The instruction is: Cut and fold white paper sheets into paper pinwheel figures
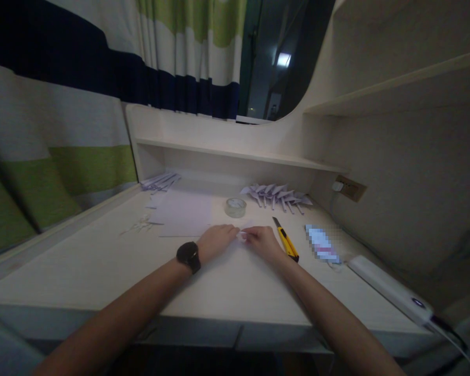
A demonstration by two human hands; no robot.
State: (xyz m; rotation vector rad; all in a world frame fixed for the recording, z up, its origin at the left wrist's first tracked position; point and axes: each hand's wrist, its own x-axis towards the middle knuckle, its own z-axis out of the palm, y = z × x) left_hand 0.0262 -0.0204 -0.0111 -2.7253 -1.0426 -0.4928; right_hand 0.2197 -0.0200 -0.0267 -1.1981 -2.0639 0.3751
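Both forearms stretch forward over the pale worktop (102, 271) and meet near its middle. The left hand (215, 241), with a dark watch (188, 257) on its wrist, lies low and palm down, its fingers (232, 230) bent inward and pinching the left edge of a small piece of white paper (243, 236). The right hand (264, 241) mirrors it from the other side, fingers curled and gripping the right edge of the same piece. The paper sits between the two sets of fingertips, just above or on the worktop; I cannot tell which, and most of it is hidden by the fingers.

Far left at the back lies a small pile of folded paper shapes (160, 181), with a flat sheet (184, 214) nearer the hands. A roll of clear tape (235, 207) stands behind the hands. A row of folded paper shapes (276, 196) lines the back right. A yellow utility knife (286, 242) lies just beside the right hand, and a white power strip (389, 288) rests far right.
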